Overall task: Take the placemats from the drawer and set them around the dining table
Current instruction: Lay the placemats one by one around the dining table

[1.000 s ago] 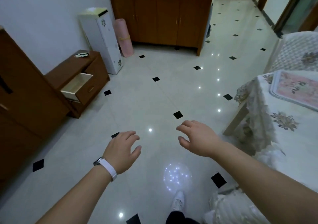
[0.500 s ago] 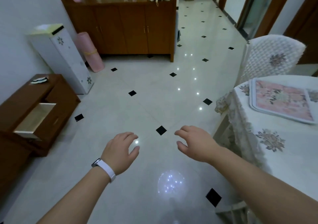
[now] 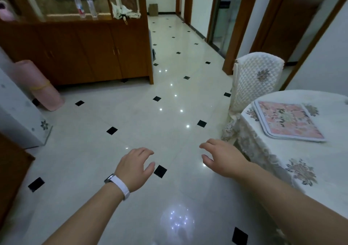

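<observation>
Left hand (image 3: 134, 166) and right hand (image 3: 224, 158) hover over open floor (image 3: 113, 113), fingers (image 3: 146, 151) loosely curled, holding nothing. Placemats (image 3: 288, 121) lie stacked by the desk (image 3: 320, 179) edge. Labels on the bottles (image 3: 85, 5) are too blurred to read.

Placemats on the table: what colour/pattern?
Pink floral print with a pale blue-grey border; the placemats lie stacked on the table. Head view, the only one.
</observation>
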### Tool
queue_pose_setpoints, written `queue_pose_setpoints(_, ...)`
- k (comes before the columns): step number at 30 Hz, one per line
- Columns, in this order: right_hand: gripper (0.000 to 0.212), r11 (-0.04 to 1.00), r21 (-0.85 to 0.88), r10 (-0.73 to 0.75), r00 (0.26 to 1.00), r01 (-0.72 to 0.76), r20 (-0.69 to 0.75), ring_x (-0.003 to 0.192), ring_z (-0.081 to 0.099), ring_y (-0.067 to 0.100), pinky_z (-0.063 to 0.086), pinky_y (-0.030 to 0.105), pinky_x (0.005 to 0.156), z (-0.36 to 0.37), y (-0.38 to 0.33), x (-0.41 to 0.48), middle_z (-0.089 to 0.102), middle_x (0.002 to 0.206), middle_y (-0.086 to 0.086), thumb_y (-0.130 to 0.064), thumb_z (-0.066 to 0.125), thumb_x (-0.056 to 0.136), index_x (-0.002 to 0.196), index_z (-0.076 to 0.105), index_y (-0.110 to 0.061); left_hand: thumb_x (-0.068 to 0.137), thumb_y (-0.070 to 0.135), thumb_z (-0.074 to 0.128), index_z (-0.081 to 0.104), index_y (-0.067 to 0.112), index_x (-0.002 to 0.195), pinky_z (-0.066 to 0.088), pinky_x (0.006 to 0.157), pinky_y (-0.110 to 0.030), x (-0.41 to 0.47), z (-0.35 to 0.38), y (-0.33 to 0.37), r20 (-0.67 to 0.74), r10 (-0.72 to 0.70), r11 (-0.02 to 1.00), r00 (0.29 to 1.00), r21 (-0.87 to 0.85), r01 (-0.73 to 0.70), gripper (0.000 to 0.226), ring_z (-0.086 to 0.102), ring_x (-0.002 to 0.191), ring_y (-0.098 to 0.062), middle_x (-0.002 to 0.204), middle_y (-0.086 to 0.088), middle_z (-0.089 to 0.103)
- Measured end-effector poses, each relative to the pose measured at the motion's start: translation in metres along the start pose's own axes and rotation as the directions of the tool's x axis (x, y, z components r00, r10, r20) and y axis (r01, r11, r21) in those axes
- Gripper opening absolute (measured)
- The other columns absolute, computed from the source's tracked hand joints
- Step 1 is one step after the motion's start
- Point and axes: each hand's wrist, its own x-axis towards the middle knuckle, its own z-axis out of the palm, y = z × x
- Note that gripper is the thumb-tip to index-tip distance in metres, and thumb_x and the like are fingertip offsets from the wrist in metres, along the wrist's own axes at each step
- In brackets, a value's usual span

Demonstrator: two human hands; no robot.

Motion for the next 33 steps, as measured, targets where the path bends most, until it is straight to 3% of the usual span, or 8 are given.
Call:
queue_pose_setpoints(6, 0.041, 0.974, 0.006, 0.225, 0.971, -0.226, -0.075, 0.114, 0.056, 0.019, 0.049, 0.033, 0.089, -0.013, 0.006, 0.035, 0.06, 0.126, -0.004, -0.041, 0.048, 0.095, 0.132, 0.056, -0.026, 0.085, 0.046, 0.043, 0.066, 0.016, 0.115, 0.052, 0.085, -0.037, 0.1, -0.007, -0.038, 0.037, 0.221, 0.975, 0.975, -0.04, -0.219, 0.048, 0.061, 0.105, -0.023, 0.117, 0.001, 0.065)
queue_pose_setpoints(13, 0.041, 0.896, -0.027, 0.442, 0.896, -0.443, -0.048, 0.114, 0.056, 0.019, 0.043, 0.028, 0.086, -0.017, 0.046, 0.042, 0.059, 0.124, -0.005, -0.043, 0.048, 0.095, 0.132, 0.055, -0.029, 0.084, 0.044, 0.045, 0.069, 0.013, 0.111, 0.054, 0.083, -0.036, 0.194, 0.019, -0.015, 0.081, 0.428, 0.901, 0.9, -0.12, -0.417, 0.047, 0.064, 0.101, -0.025, 0.112, -0.003, 0.068)
queue_pose_setpoints(27, 0.034, 0.764, 0.2, 0.628, 0.778, -0.613, -0.014, 0.103, 0.056, 0.022, 0.049, 0.036, 0.083, 0.008, 0.219, 0.124, 0.06, 0.11, 0.001, -0.037, 0.047, 0.095, 0.122, 0.059, -0.022, 0.085, 0.048, 0.041, 0.066, 0.015, 0.116, 0.05, 0.085, -0.035, 0.398, 0.093, 0.074, 0.255, 0.519, 0.854, 0.816, -0.112, -0.508, 0.051, 0.062, 0.104, -0.023, 0.116, -0.001, 0.067)
queue_pose_setpoints(33, 0.039, 0.674, 0.223, 0.72, 0.694, -0.704, 0.01, 0.114, 0.054, 0.018, 0.048, 0.034, 0.09, -0.004, 0.31, 0.132, 0.058, 0.128, -0.003, -0.038, 0.046, 0.097, 0.133, 0.055, -0.025, 0.084, 0.049, 0.038, 0.066, 0.014, 0.116, 0.051, 0.085, -0.037, 0.497, 0.122, 0.149, 0.282, 0.588, 0.807, 0.758, -0.129, -0.577, 0.055, 0.061, 0.104, -0.024, 0.116, -0.002, 0.067)
